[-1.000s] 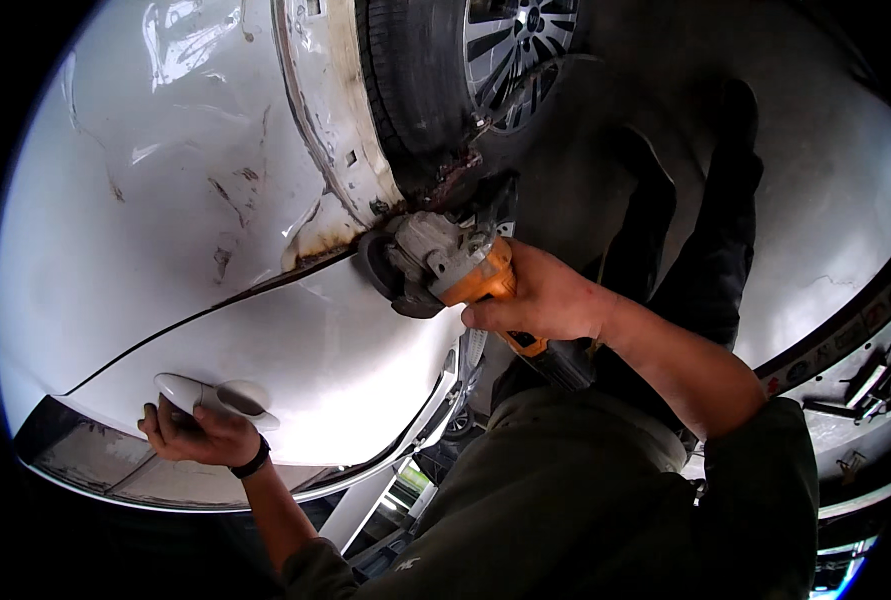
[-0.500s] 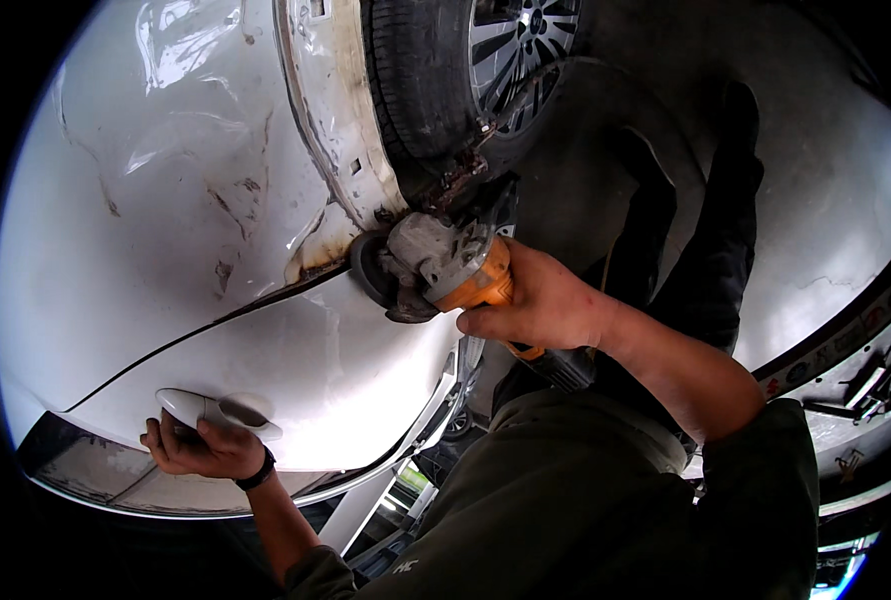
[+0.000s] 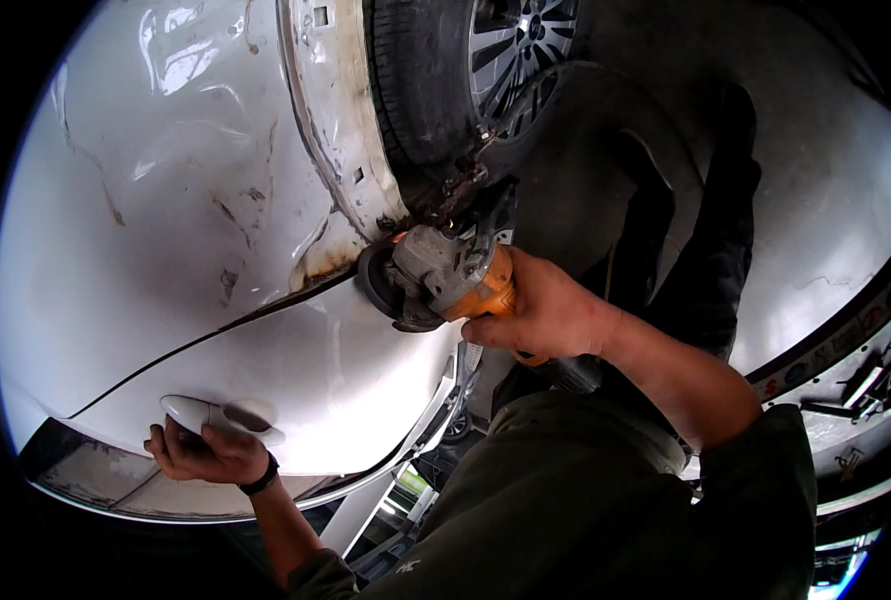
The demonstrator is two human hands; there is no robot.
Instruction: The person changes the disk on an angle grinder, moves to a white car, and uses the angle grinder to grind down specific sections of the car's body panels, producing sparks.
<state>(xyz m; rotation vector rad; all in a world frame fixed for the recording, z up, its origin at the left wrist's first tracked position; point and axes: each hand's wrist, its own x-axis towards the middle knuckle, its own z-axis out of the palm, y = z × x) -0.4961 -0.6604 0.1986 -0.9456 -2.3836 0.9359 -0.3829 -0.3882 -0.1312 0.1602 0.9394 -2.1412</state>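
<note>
My right hand (image 3: 550, 308) is wrapped round the orange and grey body of an angle grinder (image 3: 443, 268). Its dark disc (image 3: 375, 278) is at the lower corner of the white car's wheel arch (image 3: 360, 215), where paint is scorched brown and bare metal shows. A small orange glow appears right by the grinder head. Whether the disc touches the metal is hard to tell. At lower left, my left hand (image 3: 210, 457) has its fingers curled round the white door handle (image 3: 187, 412) on the car door (image 3: 295, 370).
A tyre with a spoked wheel (image 3: 525, 60) stands beyond the arch. Torn, rusty metal (image 3: 460, 190) juts out beside the grinder. The rear panel (image 3: 185, 170) is dented and scratched. A thin hose or cable (image 3: 655, 110) curves over the grey floor near my legs (image 3: 705, 240).
The grinder and my right hand have shifted very slightly, and an orange glow now shows by its head. My left hand stays on the door handle. The view has moved a little.
</note>
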